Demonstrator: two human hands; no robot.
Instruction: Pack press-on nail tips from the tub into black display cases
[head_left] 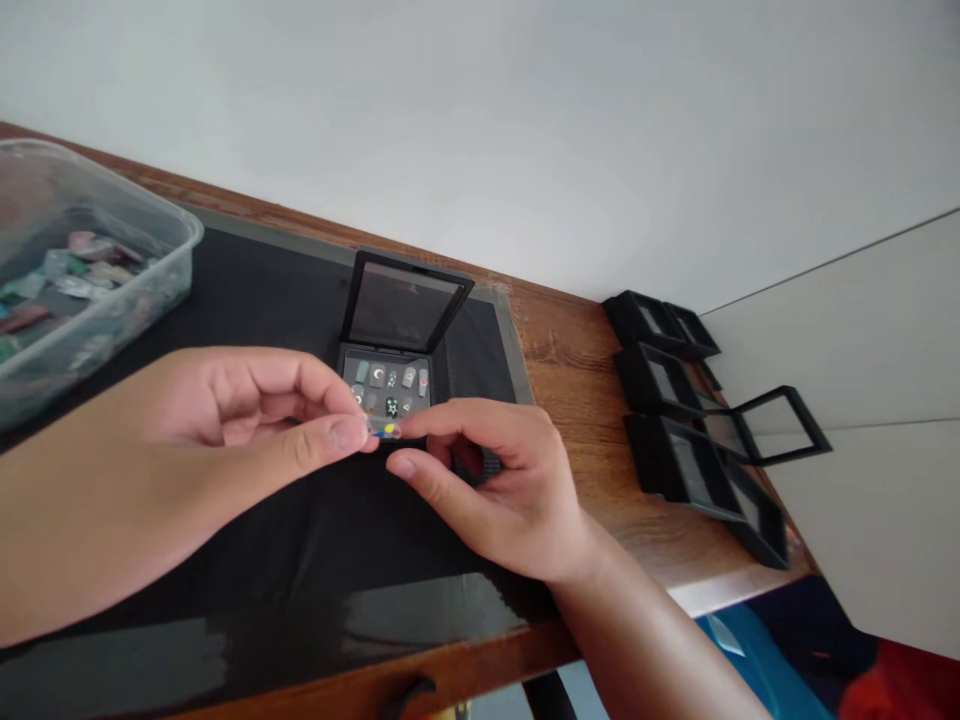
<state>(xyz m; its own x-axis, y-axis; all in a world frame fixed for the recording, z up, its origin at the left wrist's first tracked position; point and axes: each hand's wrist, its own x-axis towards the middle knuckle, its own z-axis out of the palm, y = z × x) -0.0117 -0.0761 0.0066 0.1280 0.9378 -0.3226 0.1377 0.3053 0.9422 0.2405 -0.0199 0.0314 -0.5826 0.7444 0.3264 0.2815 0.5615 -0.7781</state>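
Observation:
Between the thumb and fingertips of my left hand (262, 415) is a small clear piece (388, 430) with yellow and blue marks; its exact kind is too small to tell. The index fingertip of my right hand (499, 480) meets the piece's right end, while the thumb stays apart below it. Just behind the fingers sits a small black case (349, 300) with its windowed lid raised. Rows of small decorated pieces that look like press-on nails (392, 407) lie in it, some with moon or star designs. My hands hide the case's front.
A clear plastic tub (169, 260) of mixed small pieces stands at the left on a black mat (247, 290). Several black cases (660, 380) line the wooden table's right side, one with its lid up. A white wall (480, 130) rises behind.

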